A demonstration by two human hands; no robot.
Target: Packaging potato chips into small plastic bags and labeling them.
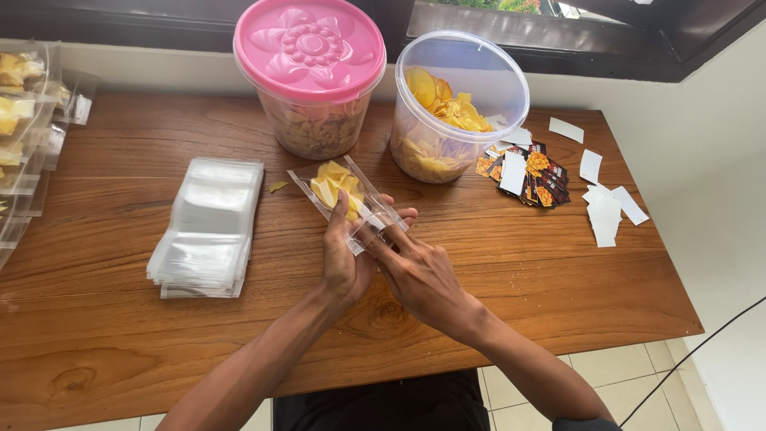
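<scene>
Small clear plastic pouch, part-filled with pale yellow chips, lies tilted over the middle of the brown wooden table, just in front of the two tubs. Left hand grips it from below: thumb on top of the film, fingers curled underneath. Right hand lies across the pouch's near end, fingers extended and pressed flat along the open edge; pouch is pinched between both hands.

Just beyond the pouch: round clear plastic tub with pink flower-embossed lid, closed, chips inside. To its right, touching or nearly so: open clear plastic tub, yellow chips heaped in it.

Left of the hands: flat stack of empty clear pouches. One loose chip fragment lies on the wood between stack and pouch.

Right: small pile of dark printed labels; white paper slips scattered beside it.

Far left edge: row of filled pouches.
</scene>
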